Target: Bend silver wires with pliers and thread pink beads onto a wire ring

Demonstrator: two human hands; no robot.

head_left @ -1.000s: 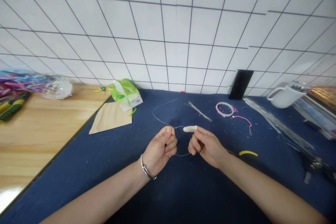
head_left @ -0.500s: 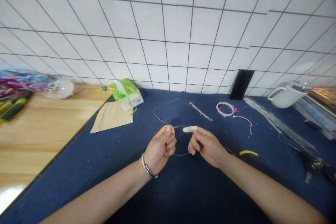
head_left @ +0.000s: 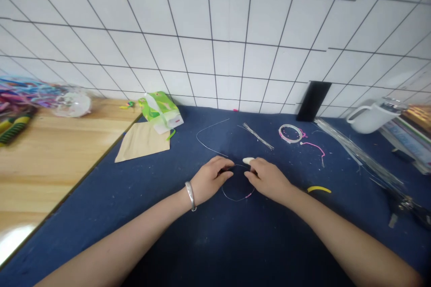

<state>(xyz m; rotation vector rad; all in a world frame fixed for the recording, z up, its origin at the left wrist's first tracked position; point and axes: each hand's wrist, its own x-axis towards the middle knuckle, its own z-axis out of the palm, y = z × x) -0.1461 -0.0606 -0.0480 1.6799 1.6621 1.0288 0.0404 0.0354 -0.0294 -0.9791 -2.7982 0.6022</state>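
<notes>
Dark blue felt mat (head_left: 188,242) under everything here, pale wooden tabletop (head_left: 43,166) off to the left, white tiled wall (head_left: 215,31) at the back.

Nearest in, two bare forearms angle inward from the near corners and meet mid-mat. The left hand (head_left: 211,178), silver bangle (head_left: 190,195) at its wrist, lies palm down, fingers curled and pinched on the left side of a thin silver wire loop (head_left: 235,199). The right hand (head_left: 269,180) mirrors it, palm down, with a cream rubber finger cot (head_left: 248,160) on the forefinger, tips pinched on the right side of the same loop. So both hands grasp the wire, and neither is nearer than the other.

The relation that counts: the loop sags toward the near side, right between the two hands, its width running left to right from one pinch to the other. A few tiny pink beads (head_left: 248,195) sit low on its right part, closer to the right hand. From the left pinch the wire's free tail (head_left: 205,136) curves away to the far left, lying on the mat.

Just right of the right wrist, a yellow-handled tool (head_left: 318,189). Farther out, a bundle of cut silver wires (head_left: 258,136), a clear coil with pink cord (head_left: 290,133), a tan paper envelope (head_left: 143,141), a green tissue pack (head_left: 160,110), a white jug (head_left: 372,116).
</notes>
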